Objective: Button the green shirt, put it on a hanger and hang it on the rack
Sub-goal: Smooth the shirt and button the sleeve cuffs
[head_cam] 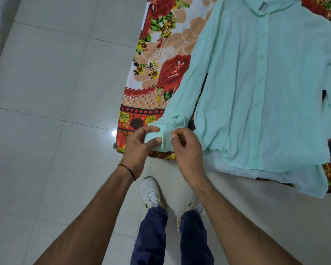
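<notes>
A pale green shirt (266, 92) lies flat on a floral bedsheet (161, 54), collar at the top, its front placket closed along a row of buttons. Its left sleeve runs down to the bed's near corner. The sleeve cuff (165, 139) is pinched between both hands. My left hand (139, 146) grips the cuff's left side with thumb and fingers. My right hand (185, 148) holds the cuff's right edge beside a small white button. No hanger or rack is in view.
The bed's corner ends just in front of my white shoes (151, 190). Pale glossy floor tiles (55, 92) spread to the left and below. The shirt's hem hangs slightly over the bed's near edge.
</notes>
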